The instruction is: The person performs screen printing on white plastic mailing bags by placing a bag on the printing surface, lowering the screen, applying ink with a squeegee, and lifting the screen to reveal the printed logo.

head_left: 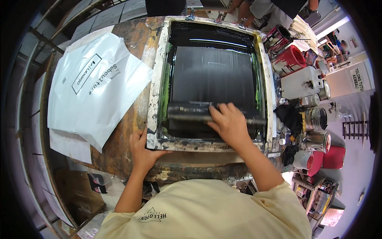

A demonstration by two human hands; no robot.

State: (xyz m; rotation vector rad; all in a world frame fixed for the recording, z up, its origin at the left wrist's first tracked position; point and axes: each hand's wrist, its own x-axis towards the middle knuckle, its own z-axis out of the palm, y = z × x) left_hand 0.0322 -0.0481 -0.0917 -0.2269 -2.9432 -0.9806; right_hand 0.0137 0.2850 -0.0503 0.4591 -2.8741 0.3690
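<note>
A screen-printing frame with a white, paint-stained rim lies on a worn work table; its mesh is covered in black ink. My right hand grips a long dark squeegee that lies across the near part of the mesh. My left hand rests flat on the frame's near-left corner, fingers apart, pressing on the rim. Clamps at the far edge hold the frame.
White printed plastic bags are stacked on the table to the left. To the right stand red buckets, a white container, metal tins and black rags. Another person's legs show beyond the frame at the top.
</note>
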